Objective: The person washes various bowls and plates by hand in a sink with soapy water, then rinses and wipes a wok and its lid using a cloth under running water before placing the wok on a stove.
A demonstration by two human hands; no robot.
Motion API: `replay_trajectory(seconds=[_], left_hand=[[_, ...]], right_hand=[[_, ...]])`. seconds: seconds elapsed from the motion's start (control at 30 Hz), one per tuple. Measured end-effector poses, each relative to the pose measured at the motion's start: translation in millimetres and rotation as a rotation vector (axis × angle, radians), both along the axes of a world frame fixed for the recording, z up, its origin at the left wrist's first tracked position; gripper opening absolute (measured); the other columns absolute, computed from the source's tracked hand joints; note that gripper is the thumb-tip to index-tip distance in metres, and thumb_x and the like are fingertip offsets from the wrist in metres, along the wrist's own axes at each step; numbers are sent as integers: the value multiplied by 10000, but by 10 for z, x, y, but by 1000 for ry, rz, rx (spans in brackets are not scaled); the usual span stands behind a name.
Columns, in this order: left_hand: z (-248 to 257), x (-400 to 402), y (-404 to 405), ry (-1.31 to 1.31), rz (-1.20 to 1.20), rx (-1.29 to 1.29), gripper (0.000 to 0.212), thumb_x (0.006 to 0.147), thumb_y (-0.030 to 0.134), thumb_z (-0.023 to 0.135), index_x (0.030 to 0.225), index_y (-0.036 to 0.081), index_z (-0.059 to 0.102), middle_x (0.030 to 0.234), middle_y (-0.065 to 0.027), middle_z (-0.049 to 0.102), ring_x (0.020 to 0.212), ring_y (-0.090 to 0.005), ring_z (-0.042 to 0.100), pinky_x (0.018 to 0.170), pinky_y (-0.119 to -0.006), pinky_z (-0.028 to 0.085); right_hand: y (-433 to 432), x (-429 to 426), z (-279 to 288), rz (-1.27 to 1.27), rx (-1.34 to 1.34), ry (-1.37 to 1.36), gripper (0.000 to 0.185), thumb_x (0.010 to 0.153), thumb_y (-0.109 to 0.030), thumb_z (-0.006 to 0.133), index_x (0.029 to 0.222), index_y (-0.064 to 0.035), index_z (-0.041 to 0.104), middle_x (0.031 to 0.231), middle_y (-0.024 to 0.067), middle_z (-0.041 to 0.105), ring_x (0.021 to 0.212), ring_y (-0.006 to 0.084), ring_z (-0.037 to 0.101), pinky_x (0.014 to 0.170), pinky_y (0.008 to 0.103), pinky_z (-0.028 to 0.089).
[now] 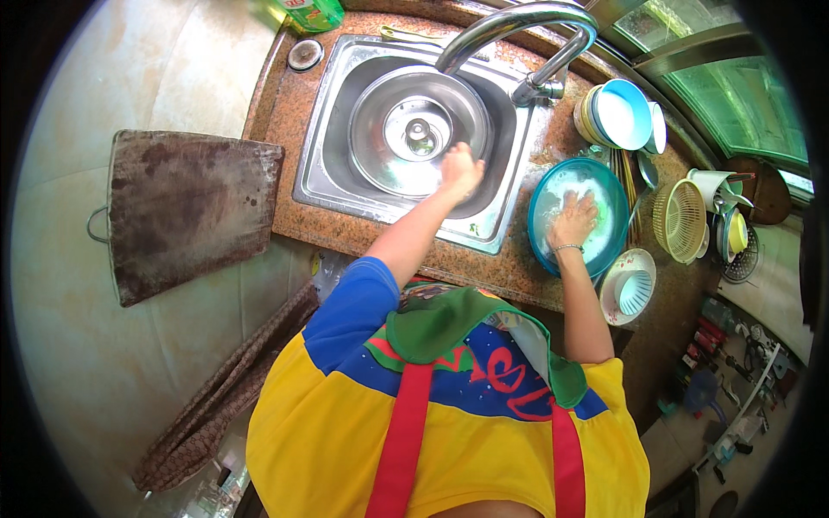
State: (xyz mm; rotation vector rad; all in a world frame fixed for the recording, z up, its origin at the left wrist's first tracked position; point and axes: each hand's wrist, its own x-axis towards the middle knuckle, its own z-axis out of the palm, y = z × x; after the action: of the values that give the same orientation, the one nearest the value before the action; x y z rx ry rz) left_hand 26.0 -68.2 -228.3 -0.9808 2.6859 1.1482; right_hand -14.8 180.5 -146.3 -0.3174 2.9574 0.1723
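Observation:
My left hand (461, 171) is over the right side of a round stainless-steel vessel (375, 149) in the sink (324, 162). Its fingers are curled and slightly blurred near the vessel's rim; whether they grip it is unclear. A knob-like metal piece (418, 131) shows at the vessel's centre. My right hand (575, 217), palm down, dips into white suds in a teal basin (543, 249) on the counter. Foam covers part of the fingers, and anything beneath them is hidden. A chrome faucet (511, 26) arches over the sink's far side.
Stacked bowls (622, 113) stand beyond the basin, with chopsticks (633, 207) along its right. A patterned bowl (609, 298) holding a smaller one sits near the counter's front edge. Farther right is a yellow plastic basket (677, 220). At left is a dark cutting board (194, 207).

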Motion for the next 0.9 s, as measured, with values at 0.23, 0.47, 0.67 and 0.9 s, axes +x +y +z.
replay_trajectory(seconds=[0.23, 0.47, 0.67, 0.9], left_hand=[[-43, 537, -1578, 40, 475, -448, 717, 719, 184, 725, 1326, 3, 389, 1303, -226, 492, 1236, -364, 437, 1032, -476, 337], [-525, 757, -2202, -99, 531, 290, 647, 807, 311, 703, 1295, -25, 441, 1257, -245, 537, 1186, -346, 518, 1007, -373, 389], [-209, 779, -2142, 54, 438, 67, 339, 788, 332, 711, 880, 19, 619, 855, -148, 677, 856, -297, 647, 809, -385, 476], [550, 648, -2112, -34, 115, 96, 333, 758, 310, 745, 726, -6, 644, 696, -86, 635, 653, -146, 604, 644, -305, 467]], right_hand=[[190, -66, 148, 84, -303, -66, 659, 720, -323, 695, 1296, -92, 475, 1378, 297, 324, 1194, 476, 359, 981, 566, 340], [370, -22, 614, -202, -523, -141, 443, 779, -332, 709, 1041, 18, 635, 913, 192, 660, 863, 345, 644, 789, 378, 503], [613, -62, 419, -307, -453, -235, 325, 772, -292, 739, 762, 19, 646, 696, 127, 657, 625, 250, 614, 636, 337, 476], [17, -72, 1313, -614, -1520, -322, 112, 845, -110, 694, 802, -111, 590, 810, -43, 600, 795, 68, 563, 744, 250, 447]])
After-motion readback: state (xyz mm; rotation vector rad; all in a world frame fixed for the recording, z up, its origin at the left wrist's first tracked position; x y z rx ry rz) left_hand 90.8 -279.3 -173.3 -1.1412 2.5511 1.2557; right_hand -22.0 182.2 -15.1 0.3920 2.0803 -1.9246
